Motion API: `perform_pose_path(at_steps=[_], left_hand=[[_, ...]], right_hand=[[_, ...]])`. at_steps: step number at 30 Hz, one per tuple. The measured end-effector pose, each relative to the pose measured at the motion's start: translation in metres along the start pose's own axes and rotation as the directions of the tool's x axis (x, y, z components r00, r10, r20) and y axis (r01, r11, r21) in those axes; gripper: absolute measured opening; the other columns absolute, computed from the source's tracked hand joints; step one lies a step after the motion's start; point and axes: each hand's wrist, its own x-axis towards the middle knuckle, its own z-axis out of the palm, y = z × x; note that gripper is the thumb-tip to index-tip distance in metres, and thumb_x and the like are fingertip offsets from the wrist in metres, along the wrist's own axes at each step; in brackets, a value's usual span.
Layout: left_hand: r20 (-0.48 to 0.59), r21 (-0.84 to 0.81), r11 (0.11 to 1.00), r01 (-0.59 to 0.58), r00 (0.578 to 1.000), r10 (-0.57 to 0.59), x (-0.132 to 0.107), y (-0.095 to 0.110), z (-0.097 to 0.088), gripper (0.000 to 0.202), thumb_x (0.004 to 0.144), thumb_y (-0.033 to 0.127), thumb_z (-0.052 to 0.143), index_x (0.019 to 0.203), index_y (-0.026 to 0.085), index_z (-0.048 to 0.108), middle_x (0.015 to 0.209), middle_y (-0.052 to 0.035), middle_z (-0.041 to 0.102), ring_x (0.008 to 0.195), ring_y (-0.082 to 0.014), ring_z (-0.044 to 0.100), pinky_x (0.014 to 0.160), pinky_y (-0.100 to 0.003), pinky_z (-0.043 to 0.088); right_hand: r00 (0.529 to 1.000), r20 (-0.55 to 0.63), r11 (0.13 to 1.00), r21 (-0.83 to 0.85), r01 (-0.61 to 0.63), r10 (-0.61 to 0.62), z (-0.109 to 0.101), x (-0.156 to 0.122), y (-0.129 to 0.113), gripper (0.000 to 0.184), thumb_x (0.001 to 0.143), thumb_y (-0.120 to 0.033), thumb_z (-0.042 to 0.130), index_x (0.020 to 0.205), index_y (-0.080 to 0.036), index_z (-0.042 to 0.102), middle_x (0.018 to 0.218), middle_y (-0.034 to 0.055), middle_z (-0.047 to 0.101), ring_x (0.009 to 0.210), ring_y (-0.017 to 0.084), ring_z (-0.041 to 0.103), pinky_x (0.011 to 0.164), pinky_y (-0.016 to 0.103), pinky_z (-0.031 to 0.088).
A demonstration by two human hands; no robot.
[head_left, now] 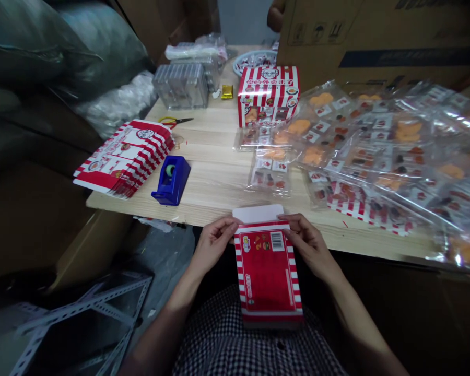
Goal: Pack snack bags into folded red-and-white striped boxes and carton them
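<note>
- At the far left I see bulging grey-green sacks slumped against the wall, and below them a grey slotted-steel angle rack lies on the floor, out of the work area.
- On the left edge of the pale wooden table, a fanned stack of flat red-and-white striped cartons sits within easy reach, apparently spread so single cartons lift off.
- Just right of it, a blue plastic tape dispenser and yellow-handled scissors lie handy near the stack.
- Toward the far edge stand clear plastic trays.
- My left hand is closed in a grasp on the top of a flattened red-and-white striped carton, which hangs just past the table's near edge, above a checked garment.
- My right hand grasps the opposite side, so the carton stays square, with its white flap pointing at the table.
- Near the far edge stands an assembled striped box, perhaps kept as a pattern.
- Across the right side, sealed clear packets of orange and dark sweets overlap in a loose heap, against a brown corrugated carton.
</note>
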Motion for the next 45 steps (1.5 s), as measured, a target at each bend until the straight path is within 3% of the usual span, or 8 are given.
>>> perform_pose_path(at_steps=[11,17,20,23,25,29,34,45], left_hand=[[0.179,0.286,0.952,-0.113,0.982,0.063,-0.01,0.006,-0.007,0.026,0.1,0.037,0.053,0.09,0.016,0.065,0.085,-0.0009,0.064,0.081,-0.0141,0.057,0.077,-0.025,0.043],[0.073,0.117,0.991,-0.062,0.996,0.054,-0.004,-0.008,0.003,0.024,0.096,0.038,0.061,0.09,0.015,0.068,0.085,-0.0024,0.067,0.082,-0.0142,0.062,0.077,-0.024,0.046],[0.023,-0.109,0.994,-0.005,1.0,0.008,0.003,-0.007,0.007,0.03,0.089,0.034,0.071,0.115,0.021,0.062,0.089,-0.0014,0.072,0.082,-0.015,0.068,0.077,-0.025,0.051],[0.079,-0.227,0.972,0.065,0.996,-0.048,0.003,-0.004,0.009,0.059,0.086,0.031,0.074,0.14,0.025,0.051,0.099,-0.0043,0.077,0.088,-0.018,0.073,0.081,-0.03,0.055],[0.12,-0.234,0.968,0.089,0.991,-0.062,0.002,-0.003,0.009,0.048,0.086,0.029,0.074,0.131,0.02,0.063,0.109,-0.0094,0.077,0.099,-0.0214,0.073,0.09,-0.033,0.055],[0.105,-0.204,0.977,0.062,0.994,-0.041,0.003,-0.008,0.01,0.023,0.086,0.025,0.073,0.106,0.017,0.078,0.131,-0.0113,0.07,0.123,-0.0268,0.064,0.104,-0.037,0.05],[0.148,-0.18,0.984,0.012,0.989,0.016,0.006,-0.018,0.009,0.023,0.09,0.026,0.067,0.108,0.02,0.08,0.122,-0.0102,0.074,0.122,-0.0276,0.066,0.11,-0.041,0.046],[0.209,0.068,0.993,-0.091,0.975,0.075,0.008,-0.008,0.009,0.026,0.094,0.028,0.064,0.116,0.027,0.076,0.121,-0.0048,0.075,0.115,-0.0222,0.069,0.104,-0.038,0.052]], right_hand=[[0.998,-0.06,0.984,-0.179,-0.016,0.005,0.0,-0.006,0.003,0.022,0.092,-0.04,0.068,0.081,-0.021,0.066,0.08,-0.0005,0.065,0.075,0.014,0.06,0.071,0.025,0.046],[0.962,-0.271,0.994,-0.11,-0.018,-0.012,0.004,-0.005,0.013,0.021,0.081,-0.04,0.081,0.076,-0.021,0.072,0.081,0.0013,0.071,0.071,0.014,0.061,0.069,0.026,0.049],[0.942,-0.335,1.0,-0.012,0.023,-0.025,0.008,0.0,0.011,0.022,0.074,-0.036,0.086,0.086,-0.024,0.072,0.082,-0.0003,0.071,0.073,0.014,0.063,0.071,0.027,0.051],[0.959,-0.285,0.998,0.064,0.023,-0.004,0.004,0.0,0.006,0.06,0.075,-0.029,0.086,0.129,-0.036,0.061,0.078,-0.0062,0.067,0.071,0.012,0.063,0.072,0.025,0.053],[0.983,-0.176,0.999,0.034,-0.041,0.046,-0.002,0.0,0.005,0.063,0.08,-0.029,0.082,0.138,-0.036,0.058,0.071,-0.0075,0.063,0.066,0.01,0.06,0.071,0.024,0.052],[0.992,0.001,0.992,-0.02,-0.125,0.125,-0.013,0.002,0.012,0.025,0.087,-0.034,0.074,0.112,-0.03,0.078,0.088,-0.0003,0.075,0.089,0.015,0.068,0.089,0.03,0.054],[1.0,-0.009,0.982,-0.189,0.012,-0.014,-0.015,0.004,0.017,0.018,0.091,-0.035,0.069,0.106,-0.035,0.08,0.121,0.0021,0.075,0.122,0.022,0.064,0.109,0.041,0.046],[0.992,-0.125,0.98,-0.198,-0.003,-0.022,0.0,-0.002,0.011,0.022,0.088,-0.038,0.072,0.108,-0.031,0.079,0.113,0.0023,0.078,0.107,0.024,0.071,0.098,0.04,0.054]])
